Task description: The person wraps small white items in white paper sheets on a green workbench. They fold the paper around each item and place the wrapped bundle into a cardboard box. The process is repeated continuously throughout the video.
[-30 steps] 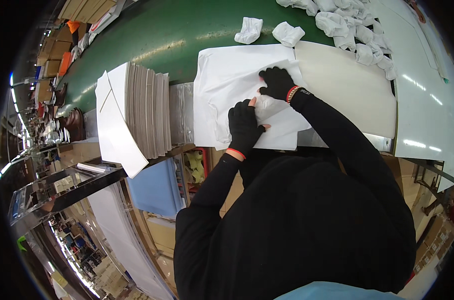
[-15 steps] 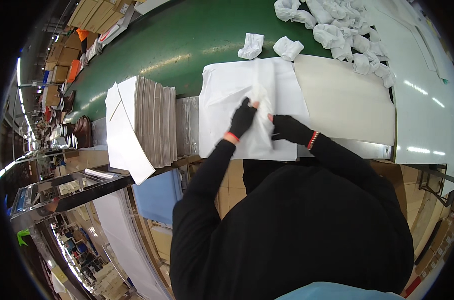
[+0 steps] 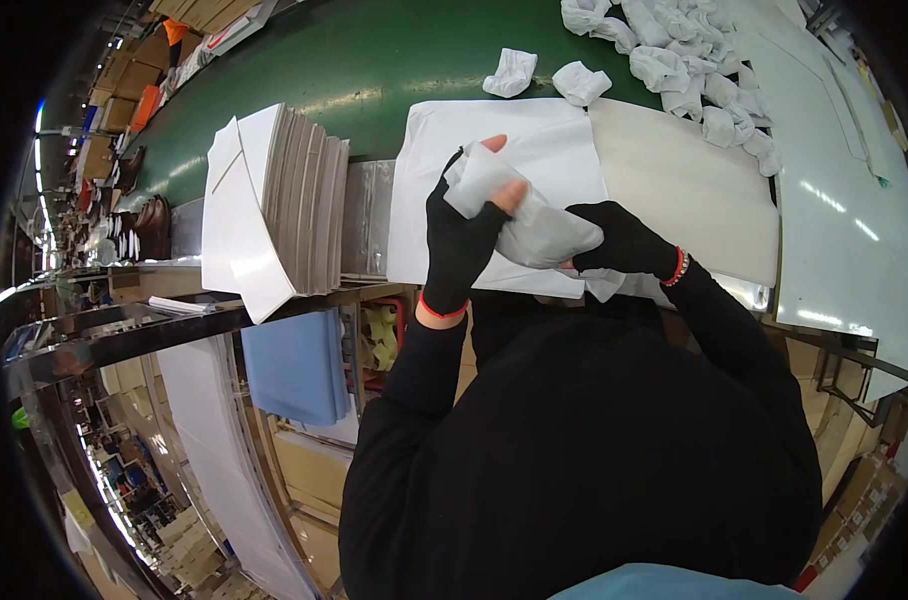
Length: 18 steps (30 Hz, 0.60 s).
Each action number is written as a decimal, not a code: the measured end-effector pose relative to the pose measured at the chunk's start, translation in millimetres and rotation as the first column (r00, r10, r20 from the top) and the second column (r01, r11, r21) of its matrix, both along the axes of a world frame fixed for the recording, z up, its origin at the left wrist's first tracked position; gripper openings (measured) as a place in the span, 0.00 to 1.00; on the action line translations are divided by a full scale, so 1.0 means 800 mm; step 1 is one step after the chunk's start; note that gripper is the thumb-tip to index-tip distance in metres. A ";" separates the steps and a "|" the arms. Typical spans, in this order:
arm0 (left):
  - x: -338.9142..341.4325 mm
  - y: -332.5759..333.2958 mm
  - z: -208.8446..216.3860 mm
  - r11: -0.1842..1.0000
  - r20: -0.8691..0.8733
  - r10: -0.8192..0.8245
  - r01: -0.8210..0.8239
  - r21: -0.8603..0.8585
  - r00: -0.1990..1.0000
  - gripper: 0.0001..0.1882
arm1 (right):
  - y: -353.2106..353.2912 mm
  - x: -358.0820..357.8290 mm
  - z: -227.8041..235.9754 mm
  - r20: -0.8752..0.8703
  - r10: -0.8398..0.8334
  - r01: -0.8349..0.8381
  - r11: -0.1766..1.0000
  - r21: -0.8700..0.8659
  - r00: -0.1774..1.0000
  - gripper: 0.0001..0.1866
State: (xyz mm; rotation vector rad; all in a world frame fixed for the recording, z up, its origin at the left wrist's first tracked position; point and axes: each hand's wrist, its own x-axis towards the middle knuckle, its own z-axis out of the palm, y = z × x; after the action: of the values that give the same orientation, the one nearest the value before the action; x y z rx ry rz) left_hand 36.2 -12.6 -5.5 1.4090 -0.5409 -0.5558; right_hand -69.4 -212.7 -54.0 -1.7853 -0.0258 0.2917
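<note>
Between my hands is a crumpled wad of white paper (image 3: 539,232), raised over a stack of flat white sheets (image 3: 494,130). My left hand (image 3: 466,215), in a black fingerless glove, is closed round the wad's upper left end with thumb and fingertips bare. At its lower right end, my right hand (image 3: 619,240), gloved the same way, grips the paper; most of its fingers are hidden behind the wad. Whether anything is wrapped inside the paper cannot be seen. Two small crumpled paper wads (image 3: 511,73) lie just beyond the sheets.
A tall stack of white and grey sheets (image 3: 304,205) stands to the left. Cream paper (image 3: 689,190) lies to the right. A pile of crumpled white wads (image 3: 679,60) sits at the far right on the green belt (image 3: 394,50). Brown boots (image 3: 154,225) stand at far left.
The paper that lay on the sheets under both hands is now bunched into a wad and lifted. My left hand has turned upward around it. The view has shifted slightly.
</note>
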 end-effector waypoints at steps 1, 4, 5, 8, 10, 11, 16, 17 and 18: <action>-0.002 -0.002 -0.006 0.999 -0.100 0.003 -0.006 -0.034 0.995 0.29 | -0.003 -0.004 0.013 -0.128 0.028 -0.029 1.000 -0.002 0.991 0.28; -0.010 -0.016 -0.049 0.996 -0.083 0.042 -0.048 -0.070 0.996 0.27 | 0.004 -0.020 0.024 -0.031 0.078 -0.078 0.997 0.031 0.996 0.27; -0.013 -0.025 -0.067 0.992 0.135 0.125 -0.126 0.004 0.983 0.26 | 0.007 -0.025 0.013 -0.026 0.073 -0.070 0.993 0.096 0.997 0.27; -0.017 -0.029 -0.070 0.968 0.382 0.186 -0.236 0.089 0.905 0.24 | 0.000 -0.030 0.012 -0.072 0.047 -0.045 0.999 0.029 0.996 0.26; -0.024 -0.020 -0.062 0.991 0.286 0.085 -0.110 0.072 0.955 0.25 | -0.010 -0.026 0.010 -0.141 0.072 -0.066 0.997 0.048 0.987 0.25; -0.035 -0.016 -0.062 0.996 0.128 -0.022 0.011 0.087 0.992 0.25 | -0.016 -0.023 0.009 -0.174 0.086 -0.076 0.995 0.058 0.981 0.25; -0.038 -0.022 -0.018 0.901 0.281 -0.207 0.072 0.427 0.937 0.32 | -0.006 -0.023 -0.003 0.042 -0.033 0.032 0.999 0.036 0.999 0.22; -0.034 -0.017 -0.029 0.944 0.364 -0.110 -0.017 0.330 0.925 0.29 | -0.001 -0.025 0.005 0.041 -0.102 0.098 0.991 0.090 0.994 0.24; -0.031 -0.014 -0.031 0.950 0.301 -0.011 -0.084 0.300 0.954 0.27 | -0.007 -0.023 0.013 -0.094 -0.026 0.027 1.000 0.002 0.995 0.27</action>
State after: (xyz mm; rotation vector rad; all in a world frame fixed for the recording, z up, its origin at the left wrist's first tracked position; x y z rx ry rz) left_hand 11.5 -23.7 -30.7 1.8176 -0.6885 -0.4084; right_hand -87.6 -218.4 -43.6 -1.7655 0.0646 0.3564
